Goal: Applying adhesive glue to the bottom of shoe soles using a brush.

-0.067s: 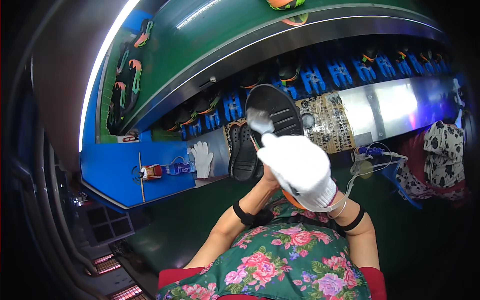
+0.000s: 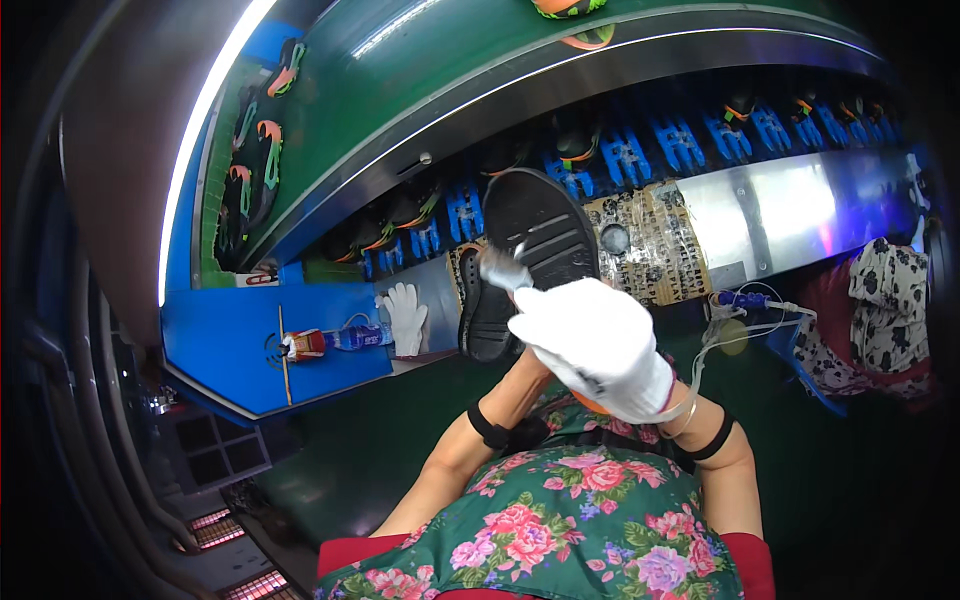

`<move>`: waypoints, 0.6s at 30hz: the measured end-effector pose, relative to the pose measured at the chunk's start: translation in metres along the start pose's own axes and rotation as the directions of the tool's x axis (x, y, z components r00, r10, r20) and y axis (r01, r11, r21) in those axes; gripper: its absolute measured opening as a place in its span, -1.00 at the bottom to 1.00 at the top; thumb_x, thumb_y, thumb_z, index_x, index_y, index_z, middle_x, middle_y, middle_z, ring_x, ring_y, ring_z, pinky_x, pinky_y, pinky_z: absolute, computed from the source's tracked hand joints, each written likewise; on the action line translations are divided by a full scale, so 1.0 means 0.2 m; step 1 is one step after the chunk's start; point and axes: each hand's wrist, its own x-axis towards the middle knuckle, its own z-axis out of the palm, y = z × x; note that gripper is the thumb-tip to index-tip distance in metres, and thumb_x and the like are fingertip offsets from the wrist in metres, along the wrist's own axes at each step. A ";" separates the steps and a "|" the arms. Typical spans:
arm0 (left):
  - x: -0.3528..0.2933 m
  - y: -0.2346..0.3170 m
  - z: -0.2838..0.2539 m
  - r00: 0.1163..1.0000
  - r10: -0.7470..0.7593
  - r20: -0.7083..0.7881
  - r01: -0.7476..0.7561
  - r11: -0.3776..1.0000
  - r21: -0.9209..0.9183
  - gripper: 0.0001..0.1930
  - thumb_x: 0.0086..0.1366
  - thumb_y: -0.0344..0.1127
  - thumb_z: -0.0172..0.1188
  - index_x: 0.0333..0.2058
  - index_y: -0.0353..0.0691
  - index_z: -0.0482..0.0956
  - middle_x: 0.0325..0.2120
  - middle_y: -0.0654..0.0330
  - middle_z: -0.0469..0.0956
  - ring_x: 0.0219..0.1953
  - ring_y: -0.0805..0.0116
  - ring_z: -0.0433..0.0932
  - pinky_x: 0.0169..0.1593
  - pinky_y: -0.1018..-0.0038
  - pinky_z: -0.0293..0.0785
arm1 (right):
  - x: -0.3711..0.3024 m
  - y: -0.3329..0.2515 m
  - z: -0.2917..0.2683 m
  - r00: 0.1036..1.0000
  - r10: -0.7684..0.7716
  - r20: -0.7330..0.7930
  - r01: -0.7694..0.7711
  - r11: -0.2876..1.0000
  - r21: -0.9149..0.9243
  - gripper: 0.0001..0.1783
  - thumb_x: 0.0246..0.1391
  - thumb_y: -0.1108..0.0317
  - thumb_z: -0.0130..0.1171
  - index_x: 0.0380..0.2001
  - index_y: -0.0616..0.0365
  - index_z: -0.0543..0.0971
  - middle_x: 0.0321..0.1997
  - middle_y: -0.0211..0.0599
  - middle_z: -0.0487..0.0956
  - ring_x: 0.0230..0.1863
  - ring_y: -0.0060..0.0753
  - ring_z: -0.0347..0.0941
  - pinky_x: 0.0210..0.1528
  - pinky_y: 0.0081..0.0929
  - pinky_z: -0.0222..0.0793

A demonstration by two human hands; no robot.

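Observation:
My right hand (image 2: pixel 597 345), in a white knit glove, is closed around a small brush (image 2: pixel 506 268) with a pale, motion-blurred head. The brush head lies over the left side of the black ridged sole of a shoe (image 2: pixel 545 222). That shoe is held up with its sole facing me, and a bit of orange shows below the glove. My left hand (image 2: pixel 537 362) is bare and reaches behind the glove to the shoe. It appears to hold the shoe from underneath, though its fingers are hidden. Just left of it lie black soles (image 2: pixel 487 325), partly covered.
Behind the shoe, blue racks (image 2: pixel 627 158) carry several dark shoes. A green conveyor belt (image 2: pixel 440 95) runs beyond a metal rail. On the left, a blue board (image 2: pixel 225 340) bears a bottle (image 2: pixel 358 337) beside a white glove (image 2: pixel 405 318). Taped cardboard (image 2: pixel 650 240) covers the ledge; cables (image 2: pixel 715 345) hang at right.
The brush has moved down and left across the sole with my right hand. The shoe has shifted slightly left, covering more of the black soles beside it.

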 end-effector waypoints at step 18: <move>0.00 0.09 -0.05 0.911 0.074 -0.405 0.171 0.826 0.537 -0.74 0.46 -0.18 0.14 -0.07 -0.25 0.54 -0.31 0.13 0.60 -0.22 0.25 0.60 -0.04 0.36 0.57 | -0.15 0.06 -0.01 0.995 -0.089 -0.038 0.089 0.996 0.003 -0.58 -0.01 0.52 0.37 -0.01 0.13 0.72 0.01 -0.18 0.72 -0.05 -0.11 0.66 0.00 -0.25 0.59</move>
